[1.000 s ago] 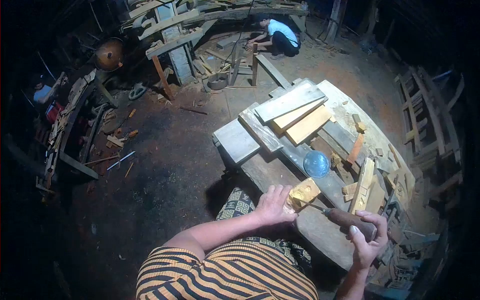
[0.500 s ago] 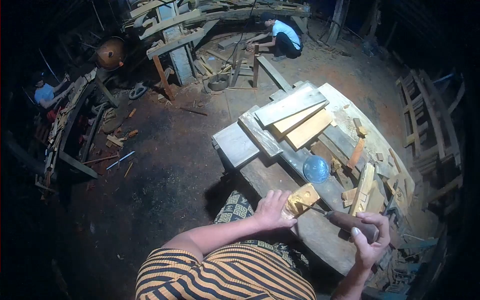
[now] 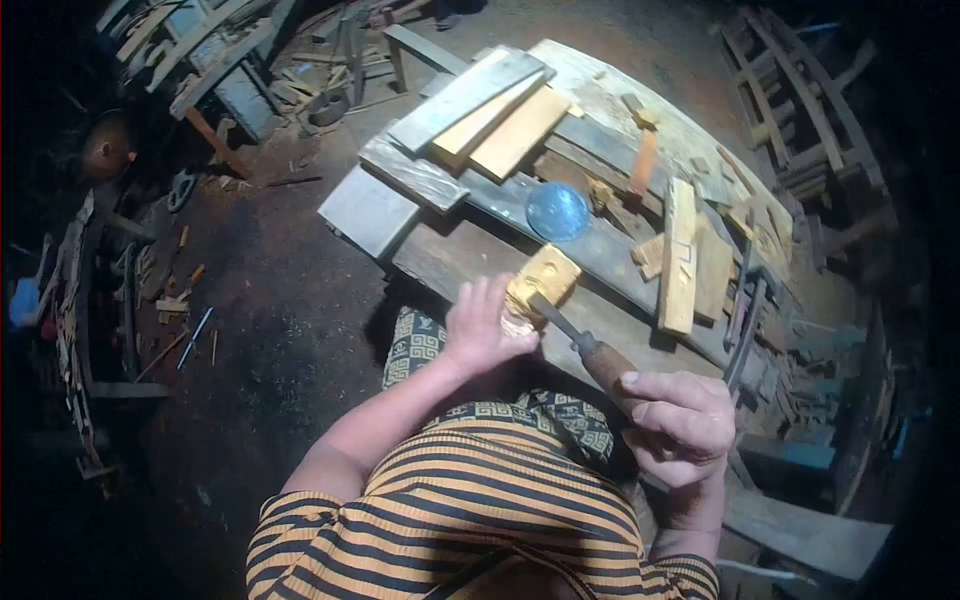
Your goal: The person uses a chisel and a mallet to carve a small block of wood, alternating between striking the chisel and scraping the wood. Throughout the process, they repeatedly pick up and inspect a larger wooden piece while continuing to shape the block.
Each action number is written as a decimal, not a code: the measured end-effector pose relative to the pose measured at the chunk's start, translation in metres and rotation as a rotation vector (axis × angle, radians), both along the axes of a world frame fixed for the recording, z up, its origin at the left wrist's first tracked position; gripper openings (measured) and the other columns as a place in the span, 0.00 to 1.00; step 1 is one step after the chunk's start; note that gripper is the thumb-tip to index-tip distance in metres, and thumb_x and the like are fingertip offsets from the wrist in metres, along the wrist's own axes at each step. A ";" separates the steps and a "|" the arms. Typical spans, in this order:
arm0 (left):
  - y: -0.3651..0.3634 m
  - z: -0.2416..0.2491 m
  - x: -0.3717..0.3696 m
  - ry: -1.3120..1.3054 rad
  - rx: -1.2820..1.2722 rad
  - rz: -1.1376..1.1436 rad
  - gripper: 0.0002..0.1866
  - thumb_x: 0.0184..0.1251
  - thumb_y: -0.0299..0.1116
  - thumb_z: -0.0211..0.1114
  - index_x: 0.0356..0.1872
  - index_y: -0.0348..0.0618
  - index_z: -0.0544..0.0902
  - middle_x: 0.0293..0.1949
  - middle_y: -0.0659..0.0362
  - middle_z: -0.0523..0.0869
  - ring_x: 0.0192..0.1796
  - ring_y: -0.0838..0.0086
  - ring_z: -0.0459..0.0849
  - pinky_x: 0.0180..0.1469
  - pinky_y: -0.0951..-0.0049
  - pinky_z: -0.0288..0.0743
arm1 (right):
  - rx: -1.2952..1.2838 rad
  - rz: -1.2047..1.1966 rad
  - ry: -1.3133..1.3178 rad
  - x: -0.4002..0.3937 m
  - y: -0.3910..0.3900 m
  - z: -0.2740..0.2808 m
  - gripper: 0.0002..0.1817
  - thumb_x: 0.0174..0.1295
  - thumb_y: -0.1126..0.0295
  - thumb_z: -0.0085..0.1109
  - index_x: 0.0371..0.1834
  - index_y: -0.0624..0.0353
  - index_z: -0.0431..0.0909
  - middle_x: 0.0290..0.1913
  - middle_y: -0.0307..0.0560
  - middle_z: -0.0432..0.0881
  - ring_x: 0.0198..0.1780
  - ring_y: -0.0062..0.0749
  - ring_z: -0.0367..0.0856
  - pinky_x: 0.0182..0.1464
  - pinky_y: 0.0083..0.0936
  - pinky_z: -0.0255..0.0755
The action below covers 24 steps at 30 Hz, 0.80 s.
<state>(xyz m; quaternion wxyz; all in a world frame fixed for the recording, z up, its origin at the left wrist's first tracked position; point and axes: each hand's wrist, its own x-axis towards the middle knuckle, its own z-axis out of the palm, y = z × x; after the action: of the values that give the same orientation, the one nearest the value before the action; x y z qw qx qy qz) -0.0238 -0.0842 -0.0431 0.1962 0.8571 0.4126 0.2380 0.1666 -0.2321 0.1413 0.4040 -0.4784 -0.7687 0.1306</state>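
Note:
A small yellow wooden block is gripped at its near end by my left hand, at the workbench's near edge. Its upper face shows a small round mark and carved hollows. My right hand is wrapped round the brown wooden handle of a chisel. The metal blade points up and left, and its tip meets the block close to my left fingers. Just beyond the block, a round blue glassy disc lies on the dark boards of the bench.
Flat planks are stacked on the bench's far left. Wood offcuts and dark metal tools lie to the right. A wooden rack stands at the far right. Scraps and a blue rod lie on the left floor.
The view has tilted down and shifted right, so the crouching person at the back is out of sight. My right hand has turned, bringing the chisel to a steeper angle against the block.

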 end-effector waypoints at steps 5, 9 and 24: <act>0.000 0.003 0.001 0.020 -0.026 -0.005 0.47 0.37 0.54 0.75 0.60 0.43 0.67 0.46 0.52 0.73 0.49 0.56 0.72 0.48 0.57 0.74 | 0.044 -0.146 0.158 0.007 -0.008 -0.010 0.13 0.41 0.79 0.64 0.33 0.61 0.79 0.43 0.56 0.84 0.38 0.39 0.85 0.39 0.25 0.77; -0.001 0.006 0.000 0.045 -0.040 -0.003 0.47 0.39 0.55 0.75 0.61 0.42 0.67 0.46 0.52 0.73 0.50 0.56 0.72 0.49 0.57 0.74 | -0.072 -0.498 0.666 0.012 -0.011 -0.027 0.17 0.46 0.77 0.62 0.41 0.63 0.74 0.44 0.56 0.83 0.39 0.34 0.83 0.42 0.24 0.77; -0.001 0.006 0.000 0.038 -0.051 0.002 0.47 0.38 0.56 0.75 0.60 0.42 0.68 0.46 0.52 0.73 0.49 0.57 0.72 0.48 0.57 0.74 | -0.081 -0.586 0.842 0.024 0.009 -0.040 0.14 0.53 0.75 0.61 0.43 0.62 0.74 0.41 0.53 0.83 0.26 0.26 0.80 0.23 0.18 0.74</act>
<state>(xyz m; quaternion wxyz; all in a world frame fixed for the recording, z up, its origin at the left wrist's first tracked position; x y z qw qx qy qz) -0.0234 -0.0852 -0.0370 0.2100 0.8556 0.4233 0.2113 0.1904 -0.2230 0.1016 0.6794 -0.5949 -0.3672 0.2229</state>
